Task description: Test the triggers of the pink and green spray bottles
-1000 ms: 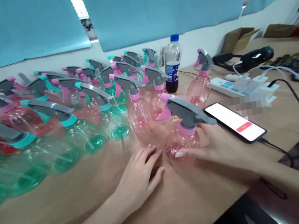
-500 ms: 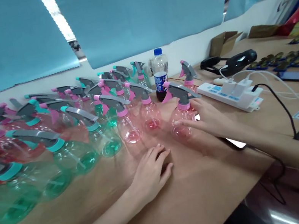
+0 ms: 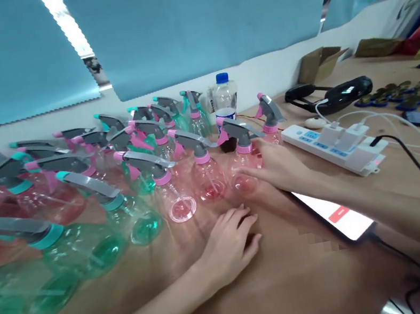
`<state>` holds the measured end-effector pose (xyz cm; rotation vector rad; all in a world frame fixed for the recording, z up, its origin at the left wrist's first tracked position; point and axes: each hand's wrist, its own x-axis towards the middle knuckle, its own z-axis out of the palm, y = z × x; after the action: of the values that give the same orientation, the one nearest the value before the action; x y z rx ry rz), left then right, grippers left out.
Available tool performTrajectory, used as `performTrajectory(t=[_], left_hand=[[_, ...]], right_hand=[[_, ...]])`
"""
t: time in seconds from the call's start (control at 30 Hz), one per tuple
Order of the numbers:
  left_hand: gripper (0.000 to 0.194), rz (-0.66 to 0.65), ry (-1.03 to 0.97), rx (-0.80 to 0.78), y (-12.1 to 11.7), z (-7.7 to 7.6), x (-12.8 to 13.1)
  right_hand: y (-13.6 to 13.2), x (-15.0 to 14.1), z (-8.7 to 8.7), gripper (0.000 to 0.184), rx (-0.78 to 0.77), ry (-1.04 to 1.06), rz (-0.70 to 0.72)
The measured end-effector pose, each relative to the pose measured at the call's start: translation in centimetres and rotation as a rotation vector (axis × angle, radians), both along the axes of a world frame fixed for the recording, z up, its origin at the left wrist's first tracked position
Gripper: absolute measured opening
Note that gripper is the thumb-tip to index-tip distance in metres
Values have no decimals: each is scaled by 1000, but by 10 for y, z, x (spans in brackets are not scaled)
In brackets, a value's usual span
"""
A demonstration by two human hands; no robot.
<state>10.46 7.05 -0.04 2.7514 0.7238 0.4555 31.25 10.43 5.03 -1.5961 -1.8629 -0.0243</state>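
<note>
My right hand (image 3: 278,165) is closed round the body of a clear pink spray bottle (image 3: 241,169) with a grey and pink trigger head. The bottle stands upright on the table, its far side partly hidden by my fingers. Directly left of it stands another pink spray bottle (image 3: 207,176), then a third pink bottle (image 3: 174,198). My left hand (image 3: 229,243) lies palm down on the brown tabletop (image 3: 273,286), fingers loosely spread and holding nothing. Green spray bottles (image 3: 138,221) and more pink ones crowd the left side.
A soda bottle with a blue cap (image 3: 222,79) stands against the wall. To the right are a white power strip (image 3: 326,150), a lit phone (image 3: 335,210) under my right forearm, a black device (image 3: 345,93) and loose cables. A cardboard box (image 3: 318,65) sits farther back.
My right hand has shifted the held spray bottle left, closer beside the neighbouring pink one. More of the phone shows. My left hand stays flat on the table while the view shifts slightly.
</note>
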Motion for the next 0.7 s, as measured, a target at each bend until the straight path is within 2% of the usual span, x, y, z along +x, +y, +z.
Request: performTrajectory(t=[0.2,0.37,0.6,0.7], left_hand=[[30,-15,-16,-21,0,1,-1],[31,-13,-6,-22,0,0,-1],[32,-12,-14,-32,1,1,-1],[32,-14,-14,-38,1,1,-1]], right_hand=[[17,0,1,56,-35,40,31],[22,-2,2,53,-53,32,1],[12,0,6,65,-30,84,12],[-4,13,10,60,-40,163,22]])
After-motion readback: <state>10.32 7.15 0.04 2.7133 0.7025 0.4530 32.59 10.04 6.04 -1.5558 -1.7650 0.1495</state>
